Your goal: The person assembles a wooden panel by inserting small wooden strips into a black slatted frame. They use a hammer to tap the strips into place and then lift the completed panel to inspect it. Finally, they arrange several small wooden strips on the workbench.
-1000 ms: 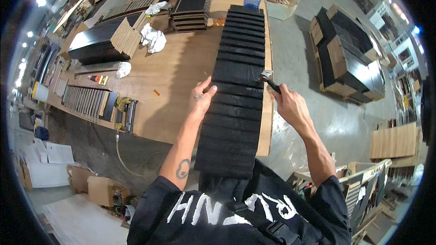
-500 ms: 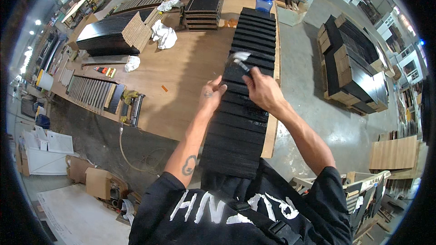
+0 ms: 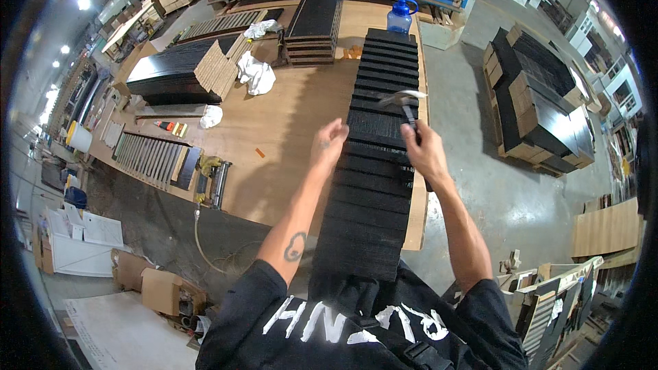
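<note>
A long black panel with crosswise slats (image 3: 367, 199) runs away from my body along the right part of the workbench. My right hand (image 3: 426, 154) is wrapped round the handle of a claw hammer (image 3: 410, 111), whose blurred metal head is over the panel's right side. At the panel's left edge is my left hand (image 3: 330, 142), its fingers curled in toward the thumb. Whether it pinches a small thing or touches the edge, I cannot make out. A blue water bottle (image 3: 399, 16) stands at the panel's far end.
On the wooden workbench (image 3: 281, 120) are stacked black boards (image 3: 312, 24), a white cloth (image 3: 256, 74), a slatted piece (image 3: 146, 157) and a nail gun (image 3: 214, 179) with its hose. A pallet of black panels (image 3: 538, 106) stands on the floor at right.
The hammer and my right hand have shifted right, toward the panel's right edge. My left hand has turned slightly, staying by the left edge. The whole view has tilted a little.
</note>
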The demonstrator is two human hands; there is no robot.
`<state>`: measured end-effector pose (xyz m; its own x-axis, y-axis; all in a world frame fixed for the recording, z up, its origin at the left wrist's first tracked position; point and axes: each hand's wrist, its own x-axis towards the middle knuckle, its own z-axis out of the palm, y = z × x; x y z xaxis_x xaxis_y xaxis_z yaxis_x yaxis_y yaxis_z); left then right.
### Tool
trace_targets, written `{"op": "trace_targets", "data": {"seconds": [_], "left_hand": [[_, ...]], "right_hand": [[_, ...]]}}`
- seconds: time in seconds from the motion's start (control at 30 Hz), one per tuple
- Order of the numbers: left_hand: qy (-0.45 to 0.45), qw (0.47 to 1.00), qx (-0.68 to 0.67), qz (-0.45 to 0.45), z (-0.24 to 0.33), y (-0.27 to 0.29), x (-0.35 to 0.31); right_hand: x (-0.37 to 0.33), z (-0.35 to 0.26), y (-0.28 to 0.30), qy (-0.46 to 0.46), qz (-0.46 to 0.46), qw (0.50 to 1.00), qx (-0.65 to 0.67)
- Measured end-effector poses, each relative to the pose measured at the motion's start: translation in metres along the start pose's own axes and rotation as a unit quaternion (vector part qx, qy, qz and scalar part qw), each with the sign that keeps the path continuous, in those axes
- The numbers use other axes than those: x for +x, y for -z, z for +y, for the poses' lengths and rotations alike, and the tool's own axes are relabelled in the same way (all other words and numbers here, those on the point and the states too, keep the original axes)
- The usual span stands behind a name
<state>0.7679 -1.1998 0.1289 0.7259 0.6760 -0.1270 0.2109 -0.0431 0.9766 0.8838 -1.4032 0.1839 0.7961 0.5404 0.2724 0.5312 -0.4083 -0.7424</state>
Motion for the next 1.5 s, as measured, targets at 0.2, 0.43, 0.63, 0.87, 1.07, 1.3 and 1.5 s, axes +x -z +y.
{"op": "trace_targets", "data": {"seconds": [0.2, 0.43, 0.63, 0.87, 1.07, 1.3, 1.5], "left_hand": [[-0.061, 0.997, -0.022, -0.035, -0.028, -0.013, 0.085], [-0.017, 1.000, -0.007, 0.000, -0.019, -0.014, 0.069], [-0.047, 0.994, -0.096, -0.028, -0.040, -0.018, 0.078], [-0.040, 0.998, -0.052, -0.010, -0.027, -0.017, 0.067], [-0.059, 0.993, -0.095, -0.047, -0.032, -0.019, 0.076], [-0.053, 0.992, -0.101, -0.061, -0.020, -0.020, 0.070], [-0.045, 0.992, -0.106, -0.059, -0.035, -0.020, 0.080]], "right_hand": [[0.001, 0.028, 0.013, -0.230, 0.043, 0.902, 0.363], [0.018, 0.051, 0.013, -0.304, -0.065, 0.819, 0.482], [0.018, 0.040, 0.016, -0.308, -0.108, 0.834, 0.445], [0.008, 0.035, 0.015, -0.277, -0.022, 0.855, 0.437], [-0.010, 0.050, 0.018, -0.292, 0.053, 0.888, 0.352], [-0.018, 0.046, 0.004, -0.319, 0.047, 0.868, 0.377], [-0.023, 0.054, -0.005, -0.311, 0.110, 0.854, 0.403]]}}
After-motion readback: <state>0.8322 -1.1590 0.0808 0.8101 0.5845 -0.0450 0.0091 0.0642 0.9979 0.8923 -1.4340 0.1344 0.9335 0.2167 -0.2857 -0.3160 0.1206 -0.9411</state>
